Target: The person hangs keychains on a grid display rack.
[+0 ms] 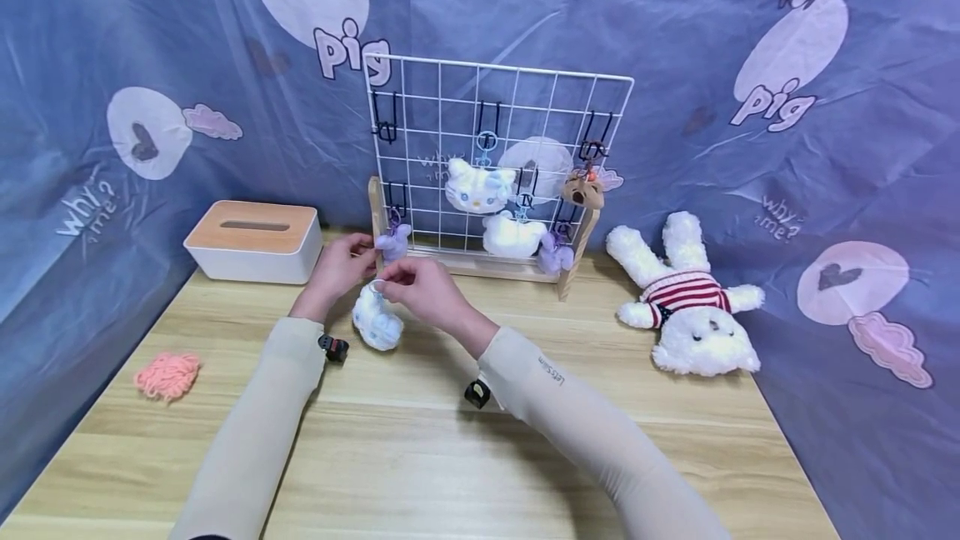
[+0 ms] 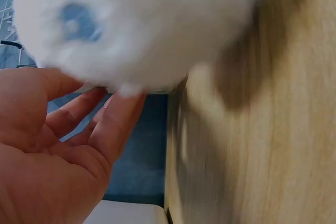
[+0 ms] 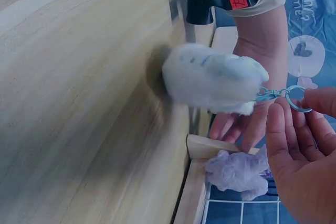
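Note:
From my right hand (image 1: 431, 290) hangs a white plush keychain (image 1: 377, 319) with light blue details. Thumb and fingers pinch its light blue metal ring (image 3: 301, 110), and the plush dangles just over the tabletop. My left hand (image 1: 343, 267) is at the left wooden post (image 1: 374, 198) of a display rack, its fingers loosely extended with the fingertips right at the wood. In the left wrist view the white plush (image 2: 152, 30) hides part of those fingertips. A small purple plush keychain (image 3: 236, 174) hangs on the rack close to both hands.
The white wire grid (image 1: 480, 67) carries black hooks with several plush keychains, including a white cat head (image 1: 480, 188) and a brown one (image 1: 583, 190). A tissue box (image 1: 251, 244) and pink yarn (image 1: 168, 376) lie left. A white plush bear (image 1: 697, 332) lies right.

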Demonstrator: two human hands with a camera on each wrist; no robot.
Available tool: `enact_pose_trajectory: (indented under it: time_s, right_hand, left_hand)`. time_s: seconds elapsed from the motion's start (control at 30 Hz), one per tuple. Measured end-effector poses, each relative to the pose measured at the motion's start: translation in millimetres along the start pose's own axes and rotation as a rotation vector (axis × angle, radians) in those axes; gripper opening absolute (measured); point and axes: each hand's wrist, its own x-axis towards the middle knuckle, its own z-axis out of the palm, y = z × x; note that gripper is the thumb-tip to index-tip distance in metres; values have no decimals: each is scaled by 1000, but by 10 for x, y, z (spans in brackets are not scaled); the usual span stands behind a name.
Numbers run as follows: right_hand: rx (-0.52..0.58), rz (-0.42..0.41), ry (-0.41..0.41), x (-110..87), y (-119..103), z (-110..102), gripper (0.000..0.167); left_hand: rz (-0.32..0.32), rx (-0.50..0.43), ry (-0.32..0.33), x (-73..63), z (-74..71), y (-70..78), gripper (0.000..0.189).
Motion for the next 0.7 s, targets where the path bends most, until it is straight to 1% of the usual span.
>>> enact_pose_trajectory:
  time_s: [0.17,0.37,0.57,0.67,0.7]
  right_hand:
    - [-11,-28,4,-4,-35,9,11]
    - [-27,-35,13,0,-102,-19,12]
    - [-40,-71,16,21,-282,-115,13]
    - [-63,-96,26,41,-386,-176,14]
    - [-73,-104,32,51,-417,-194,14]
  left_hand:
    - [14,25,9,-4,-14,-1,45]
    - [30,31,6,-14,-26,10,46]
    - [28,85,21,-3,-44,2,48]
    - [22,91,17,13,-57,-1,48]
    - [24,90,6,30,-63,-14,48]
